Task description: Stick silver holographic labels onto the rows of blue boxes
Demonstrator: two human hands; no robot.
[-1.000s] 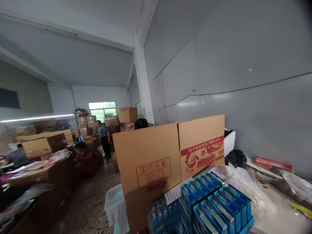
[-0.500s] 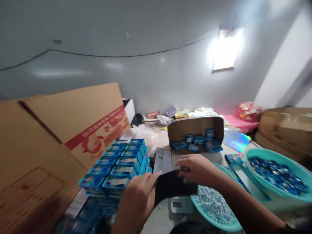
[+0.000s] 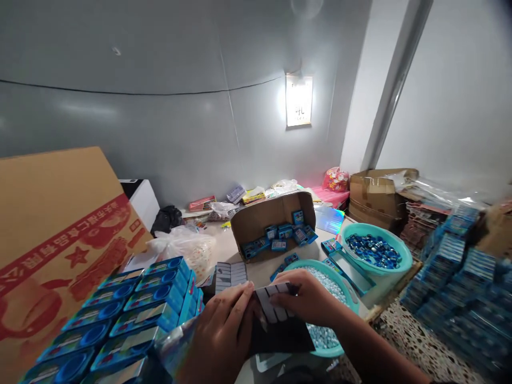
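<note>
While both hands grip one dark card with pale strips [image 3: 276, 322], left hand [image 3: 222, 341] at its left edge and right hand [image 3: 308, 298] on top, the view has swung from the warehouse aisle down to the bench; handling looks underway. Outward lie two teal basins [image 3: 400, 264], one open carton of blue packs [image 3: 276, 221], and stacked blue boxes [image 3: 132, 314] at left.

Near centre, both hands [image 3: 224, 325] [image 3: 310, 298] on a card [image 3: 276, 320]. Left of them, stacked boxes [image 3: 132, 314], with a big carton [image 3: 52, 213] further left. Beyond the card, an open box [image 3: 272, 218]. Right, two basins [image 3: 336, 274] [image 3: 394, 264] side by side. Far right, more stacks [image 3: 460, 277] on the floor.
</note>
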